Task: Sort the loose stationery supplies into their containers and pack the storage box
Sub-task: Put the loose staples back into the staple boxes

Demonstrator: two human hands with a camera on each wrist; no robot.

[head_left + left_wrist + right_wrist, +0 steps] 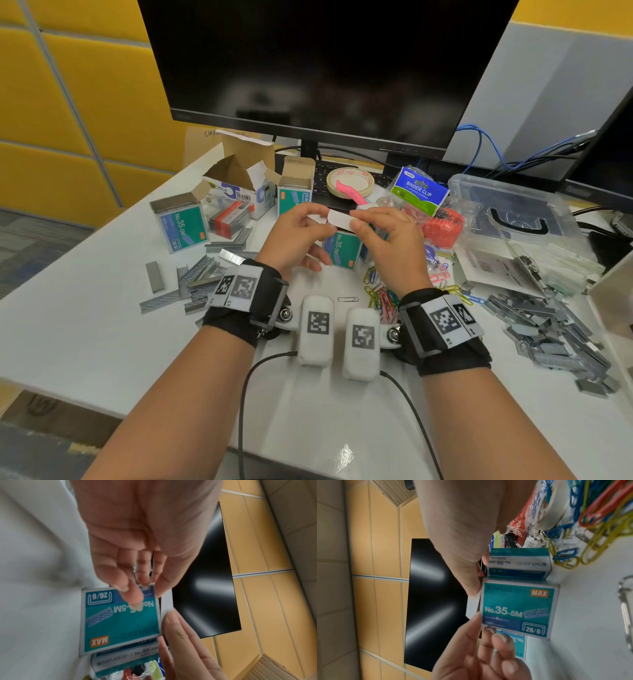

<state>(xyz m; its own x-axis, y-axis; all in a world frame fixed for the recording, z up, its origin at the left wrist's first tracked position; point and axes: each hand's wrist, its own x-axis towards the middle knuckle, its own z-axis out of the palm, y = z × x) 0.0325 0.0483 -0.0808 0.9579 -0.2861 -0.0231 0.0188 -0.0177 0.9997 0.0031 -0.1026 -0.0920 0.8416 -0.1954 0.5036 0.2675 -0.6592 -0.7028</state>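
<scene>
While both hands meet above the table (102, 342), the left hand (294, 236) and right hand (387, 246) each pinch the white flap (339, 219) of a teal staple box (342, 249) labelled "MAX No.35-5M 26/6", standing between them.

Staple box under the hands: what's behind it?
Behind the teal staple box stands a second staple box, then a bagged binder clip pack. The box's contents are hidden: both hands pinch its white flap.
</scene>
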